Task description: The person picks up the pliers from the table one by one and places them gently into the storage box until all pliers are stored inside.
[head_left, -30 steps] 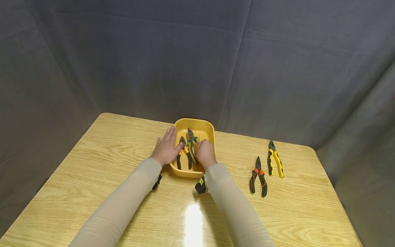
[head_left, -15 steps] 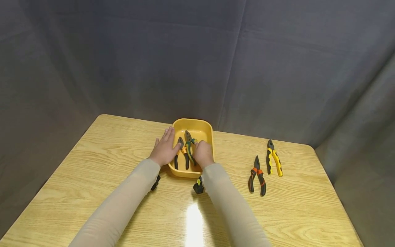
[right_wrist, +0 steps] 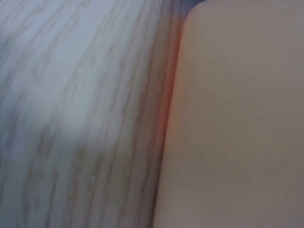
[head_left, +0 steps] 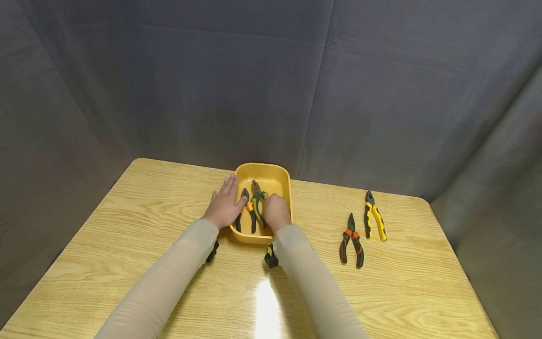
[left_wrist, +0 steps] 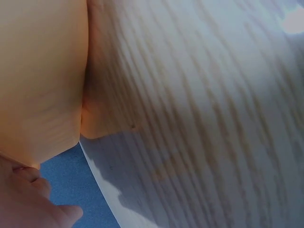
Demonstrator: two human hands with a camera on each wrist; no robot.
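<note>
A yellow tray (head_left: 279, 175) stands at the middle back of the wooden table (head_left: 139, 226). In it lie black-and-orange pliers (head_left: 243, 207) and green-and-yellow pliers (head_left: 256, 197). My left hand (head_left: 223, 207) rests flat against the tray's left rim, fingers straight, thumb beside the black-and-orange pliers. My right hand (head_left: 276, 212) is curled over the handles of the green-and-yellow pliers inside the tray. The left wrist view shows the tray's outer wall (left_wrist: 42, 71) and fingertips (left_wrist: 28, 204). In the right wrist view only the tray's wall (right_wrist: 237, 118) and the table (right_wrist: 71, 118) appear.
Red-and-black pliers (head_left: 350, 240) and yellow-and-black pliers (head_left: 374, 216) lie on the table to the right of the tray. Grey cloth (head_left: 271, 84) hangs behind and beside the table. The table's back edge runs close behind the tray.
The view has drifted slightly, so everything sits a little further left. My right hand and the green-and-yellow pliers have sunk a little lower in the tray. The left hand keeps its place.
</note>
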